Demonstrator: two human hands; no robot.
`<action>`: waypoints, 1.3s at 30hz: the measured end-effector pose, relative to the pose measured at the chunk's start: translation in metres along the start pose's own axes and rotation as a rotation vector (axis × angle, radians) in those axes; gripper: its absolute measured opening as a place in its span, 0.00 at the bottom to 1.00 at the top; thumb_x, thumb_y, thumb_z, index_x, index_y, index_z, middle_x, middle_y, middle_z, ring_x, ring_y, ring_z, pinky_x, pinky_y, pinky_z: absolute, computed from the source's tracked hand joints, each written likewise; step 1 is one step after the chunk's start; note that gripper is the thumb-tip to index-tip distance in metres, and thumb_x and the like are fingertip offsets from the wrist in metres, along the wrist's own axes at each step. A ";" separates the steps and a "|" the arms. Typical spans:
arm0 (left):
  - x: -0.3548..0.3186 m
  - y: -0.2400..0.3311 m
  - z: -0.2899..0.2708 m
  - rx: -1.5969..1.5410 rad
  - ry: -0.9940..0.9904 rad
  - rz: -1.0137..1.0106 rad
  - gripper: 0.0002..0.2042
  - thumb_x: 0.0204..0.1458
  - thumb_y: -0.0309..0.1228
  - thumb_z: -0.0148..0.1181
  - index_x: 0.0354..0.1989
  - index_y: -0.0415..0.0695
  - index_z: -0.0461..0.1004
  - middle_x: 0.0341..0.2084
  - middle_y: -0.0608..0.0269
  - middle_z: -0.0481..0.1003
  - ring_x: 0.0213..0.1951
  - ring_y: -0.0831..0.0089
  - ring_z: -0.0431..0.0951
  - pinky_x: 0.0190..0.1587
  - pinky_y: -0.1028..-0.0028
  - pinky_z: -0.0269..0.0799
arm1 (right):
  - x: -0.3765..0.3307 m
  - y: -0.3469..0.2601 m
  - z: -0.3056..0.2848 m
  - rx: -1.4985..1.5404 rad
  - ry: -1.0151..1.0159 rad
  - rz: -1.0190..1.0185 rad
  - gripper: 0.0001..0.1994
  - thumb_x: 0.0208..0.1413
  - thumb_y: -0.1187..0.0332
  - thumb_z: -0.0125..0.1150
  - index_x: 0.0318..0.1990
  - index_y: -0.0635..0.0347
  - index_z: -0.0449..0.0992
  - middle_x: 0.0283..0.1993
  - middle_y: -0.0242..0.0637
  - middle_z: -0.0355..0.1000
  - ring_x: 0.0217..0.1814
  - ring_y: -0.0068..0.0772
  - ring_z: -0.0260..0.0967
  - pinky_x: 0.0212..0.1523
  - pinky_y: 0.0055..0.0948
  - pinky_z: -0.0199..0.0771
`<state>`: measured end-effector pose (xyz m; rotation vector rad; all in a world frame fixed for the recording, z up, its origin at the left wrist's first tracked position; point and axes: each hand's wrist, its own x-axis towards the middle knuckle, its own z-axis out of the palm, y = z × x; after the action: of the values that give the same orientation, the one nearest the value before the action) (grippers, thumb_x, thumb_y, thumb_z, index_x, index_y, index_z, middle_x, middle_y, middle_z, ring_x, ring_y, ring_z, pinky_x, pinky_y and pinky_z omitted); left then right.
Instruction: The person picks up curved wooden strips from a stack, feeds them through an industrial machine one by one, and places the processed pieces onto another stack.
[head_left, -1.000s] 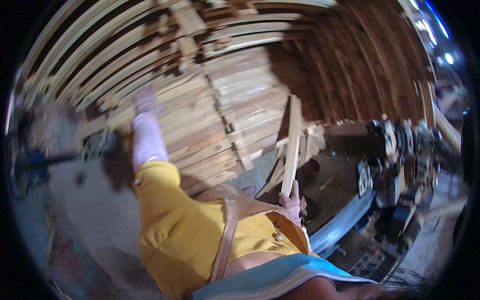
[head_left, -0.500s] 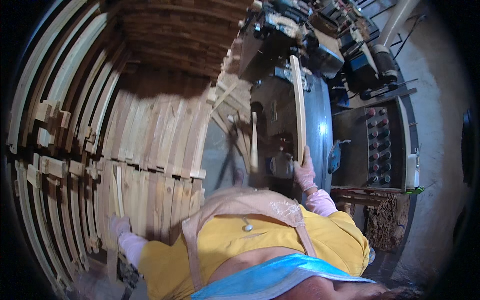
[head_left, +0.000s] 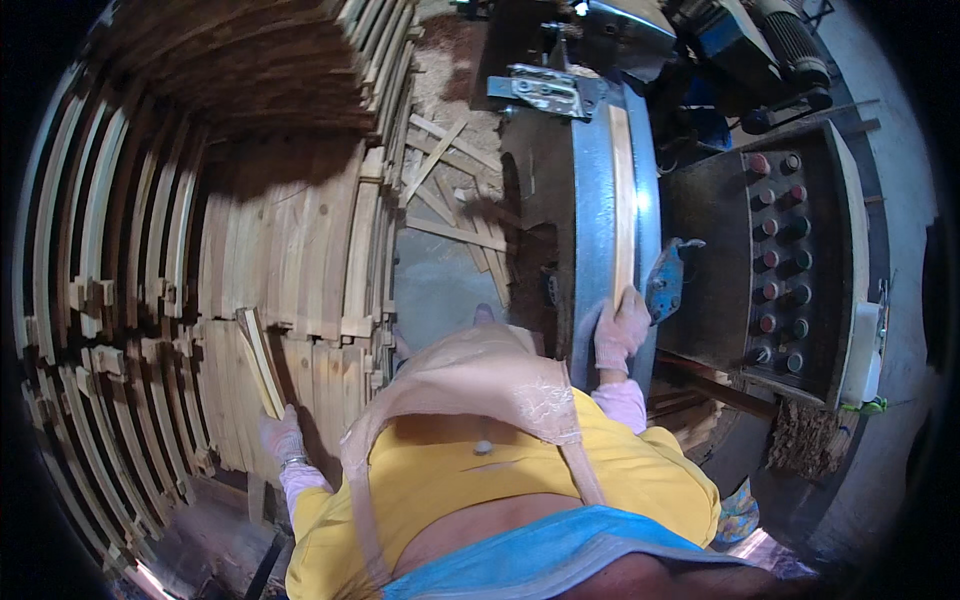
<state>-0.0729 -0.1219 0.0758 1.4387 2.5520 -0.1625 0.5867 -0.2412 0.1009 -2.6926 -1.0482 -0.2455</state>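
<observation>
On the left side, the person's left hand (head_left: pixel 282 436) is wrapped around the low end of a short wooden stick (head_left: pixel 262 362), over a big pile of boards (head_left: pixel 325 235). Next, loose sticks (head_left: pixel 455 234) lie on the floor (head_left: pixel 432 275). Farther right, the right hand (head_left: pixel 622 335) grips a long stick (head_left: pixel 622 200) along the shiny metal worktop (head_left: pixel 592 180).

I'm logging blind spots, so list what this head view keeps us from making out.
Head view:
- Wood held at left: near end hidden by left hand.
- Wooden strip at right: near end hidden by right hand.
- Control panel: any markings too small.
- Machinery: cut off by the top edge.
</observation>
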 end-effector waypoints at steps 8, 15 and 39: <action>0.018 0.197 -0.004 -0.280 0.280 0.357 0.36 0.52 0.51 0.71 0.61 0.35 0.70 0.46 0.43 0.80 0.35 0.53 0.83 0.37 0.58 0.81 | 0.214 -0.032 0.075 0.030 0.173 -0.241 0.09 0.57 0.59 0.65 0.42 0.49 0.83 0.32 0.40 0.79 0.36 0.50 0.76 0.41 0.49 0.74; -0.053 0.453 -0.082 -1.426 -0.362 0.738 0.23 0.59 0.39 0.66 0.59 0.40 0.75 0.38 0.62 0.78 0.32 0.72 0.77 0.37 0.71 0.76 | 0.129 -0.151 0.062 0.849 -0.297 -0.509 0.32 0.52 0.55 0.72 0.64 0.53 0.74 0.53 0.51 0.79 0.59 0.60 0.74 0.63 0.48 0.70; 0.012 0.465 0.007 -0.669 -0.822 0.909 0.27 0.57 0.43 0.66 0.60 0.36 0.75 0.50 0.50 0.80 0.51 0.62 0.79 0.54 0.66 0.75 | 0.153 -0.043 0.052 0.096 0.277 0.337 0.33 0.54 0.59 0.68 0.68 0.58 0.69 0.49 0.57 0.77 0.50 0.63 0.75 0.52 0.56 0.73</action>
<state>0.3200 0.1273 0.0686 1.5962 1.0204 0.1937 0.6724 -0.0979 0.0950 -2.5972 -0.5061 -0.4726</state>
